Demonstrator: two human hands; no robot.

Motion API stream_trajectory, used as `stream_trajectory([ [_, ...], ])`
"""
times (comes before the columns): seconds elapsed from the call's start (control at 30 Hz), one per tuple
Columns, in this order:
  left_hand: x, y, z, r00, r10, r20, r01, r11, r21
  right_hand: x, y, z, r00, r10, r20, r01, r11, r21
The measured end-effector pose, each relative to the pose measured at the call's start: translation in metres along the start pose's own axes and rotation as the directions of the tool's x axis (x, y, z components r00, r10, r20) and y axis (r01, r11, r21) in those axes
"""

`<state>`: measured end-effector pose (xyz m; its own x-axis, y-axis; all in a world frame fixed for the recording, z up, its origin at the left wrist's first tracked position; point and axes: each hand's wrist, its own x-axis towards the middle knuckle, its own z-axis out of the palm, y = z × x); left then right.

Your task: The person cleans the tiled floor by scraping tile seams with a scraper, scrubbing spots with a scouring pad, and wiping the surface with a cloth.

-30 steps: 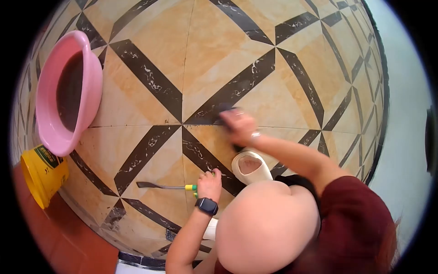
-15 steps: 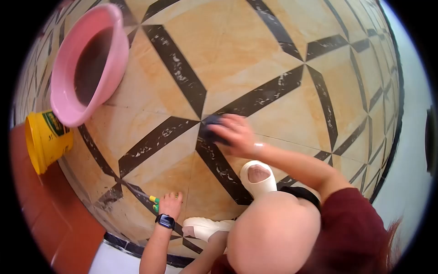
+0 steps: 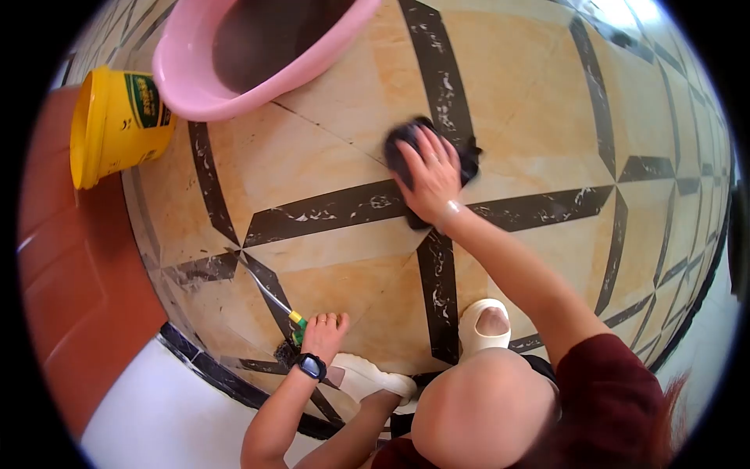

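My right hand point(image 3: 434, 181) presses a dark, bunched cloth point(image 3: 400, 148) against the patterned tile floor, fingers spread over it and slightly blurred. Part of the cloth is hidden under the palm. My left hand point(image 3: 325, 336), lower down, is closed round the handle of a green-and-yellow-handled tool point(image 3: 298, 320). Its thin metal shaft points up and left along the floor; I cannot make out the exact shape of its tip. A small black, clumped thing point(image 3: 286, 352) lies just left of that hand, close to the watch.
A pink basin point(image 3: 191, 98) of dark, murky water stands at the upper left. Beside it a yellow bucket point(image 3: 141, 152) lies on its side, near the red-brown floor point(image 3: 70, 313). My white shoes point(image 3: 484, 324) and bare knee are at the bottom. A white wall edge point(image 3: 148, 399) borders the lower left.
My view has shifted, so the basin and bucket sit higher and further right. The right hand has slid the cloth up across the tiles. My left hand keeps the tool.
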<state>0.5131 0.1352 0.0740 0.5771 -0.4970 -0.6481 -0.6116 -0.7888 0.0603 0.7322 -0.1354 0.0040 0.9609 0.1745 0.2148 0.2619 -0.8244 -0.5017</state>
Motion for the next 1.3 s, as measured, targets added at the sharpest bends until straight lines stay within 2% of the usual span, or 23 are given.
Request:
stream_trajectory([
  [0.1, -0.006, 0.000, 0.010, 0.997, -0.042, -0.064, 0.044, 0.999, 0.028, 0.082, -0.036, 0.060, 0.984, -0.178, 0.000, 0.178, 0.983, 0.049],
  [0.13, -0.008, 0.000, 0.011, 0.994, -0.044, -0.099, 0.049, 0.998, 0.050, 0.105, -0.054, 0.070, 0.970, -0.212, 0.117, 0.203, 0.975, 0.086],
  [0.17, -0.011, 0.000, 0.011, 0.998, -0.054, -0.034, 0.055, 0.998, 0.022, 0.114, -0.070, 0.088, 0.950, -0.278, 0.142, 0.264, 0.958, 0.110],
  [0.27, -0.021, -0.006, 0.026, 0.990, -0.075, -0.116, 0.068, 0.995, -0.070, 0.095, -0.106, 0.122, 0.855, -0.505, 0.121, 0.426, 0.815, 0.393],
  [0.3, -0.023, -0.006, 0.024, 0.991, -0.104, -0.089, 0.098, 0.993, -0.072, 0.085, -0.121, 0.096, 0.798, -0.507, 0.326, 0.358, 0.834, 0.421],
  [0.33, -0.025, -0.007, 0.025, 0.989, -0.107, -0.105, 0.099, 0.992, -0.081, 0.062, -0.128, 0.105, 0.848, -0.480, 0.224, 0.326, 0.806, 0.495],
  [0.4, -0.030, -0.012, 0.028, 0.986, -0.114, -0.121, 0.101, 0.989, -0.108, 0.035, -0.120, 0.069, 0.923, -0.343, 0.176, 0.142, 0.727, 0.672],
  [0.43, -0.032, -0.015, 0.026, 0.980, -0.117, -0.158, 0.092, 0.983, -0.156, 0.022, -0.101, 0.056, 0.941, -0.287, 0.181, 0.103, 0.750, 0.653],
  [0.5, -0.036, -0.013, 0.038, 0.955, -0.184, -0.233, 0.125, 0.961, -0.248, 0.019, -0.052, -0.004, 0.979, -0.198, -0.045, 0.188, 0.803, 0.565],
  [0.53, -0.040, -0.014, 0.042, 0.940, -0.215, -0.266, 0.136, 0.948, -0.288, 0.018, -0.015, -0.017, 0.984, -0.123, -0.132, 0.170, 0.879, 0.445],
  [0.57, -0.041, -0.014, 0.041, 0.915, -0.265, -0.305, 0.160, 0.931, -0.328, 0.017, 0.022, -0.031, 0.975, -0.047, -0.218, 0.118, 0.938, 0.326],
  [0.67, -0.045, -0.005, 0.038, 0.816, -0.416, -0.402, 0.212, 0.862, -0.461, 0.051, 0.094, -0.041, 0.917, 0.283, -0.282, -0.212, 0.943, 0.257],
  [0.73, -0.050, -0.003, 0.044, 0.741, -0.494, -0.456, 0.208, 0.813, -0.543, 0.077, 0.081, -0.021, 0.937, 0.086, -0.340, -0.070, 0.996, 0.058],
  [0.83, -0.055, -0.006, 0.013, 0.603, -0.633, -0.486, 0.049, 0.637, -0.769, 0.115, 0.025, 0.038, 0.970, -0.067, -0.232, 0.108, 0.980, 0.166],
  [0.9, -0.059, -0.011, -0.014, 0.458, -0.748, -0.481, -0.003, 0.540, -0.842, 0.127, -0.033, 0.076, 0.982, -0.179, -0.061, 0.188, 0.957, 0.222],
  [0.93, -0.062, -0.013, -0.030, 0.383, -0.798, -0.466, -0.039, 0.490, -0.871, 0.128, -0.062, 0.095, 0.966, -0.248, -0.074, 0.258, 0.944, 0.205],
  [1.0, -0.064, -0.018, -0.070, 0.214, -0.946, -0.243, -0.229, 0.193, -0.954, 0.126, -0.108, 0.118, 0.964, -0.263, 0.041, 0.240, 0.925, 0.296],
  [1.07, -0.069, -0.039, -0.115, 0.127, -0.963, -0.237, -0.467, 0.153, -0.871, 0.104, -0.143, 0.118, 0.821, -0.470, 0.324, 0.325, 0.851, 0.412],
  [1.13, -0.068, -0.042, -0.159, 0.015, -0.986, -0.167, -0.575, 0.129, -0.808, 0.043, -0.158, 0.125, 0.719, -0.621, 0.312, 0.451, 0.758, 0.470],
  [1.17, -0.064, -0.039, -0.172, -0.038, -0.992, -0.124, -0.628, 0.120, -0.769, 0.024, -0.162, 0.112, 0.692, -0.629, 0.353, 0.424, 0.751, 0.506],
  [1.2, -0.058, -0.034, -0.177, -0.022, -0.980, -0.196, -0.643, 0.164, -0.748, 0.008, -0.161, 0.096, 0.662, -0.636, 0.395, 0.393, 0.745, 0.539],
  [1.27, -0.042, -0.018, -0.182, 0.015, -0.942, -0.334, -0.672, 0.238, -0.701, -0.014, -0.145, 0.058, 0.789, -0.556, 0.261, 0.354, 0.758, 0.548],
  [1.3, -0.027, -0.008, -0.183, 0.009, -0.917, -0.398, -0.687, 0.284, -0.669, -0.020, -0.133, 0.041, 0.851, -0.398, 0.343, 0.125, 0.787, 0.604],
])
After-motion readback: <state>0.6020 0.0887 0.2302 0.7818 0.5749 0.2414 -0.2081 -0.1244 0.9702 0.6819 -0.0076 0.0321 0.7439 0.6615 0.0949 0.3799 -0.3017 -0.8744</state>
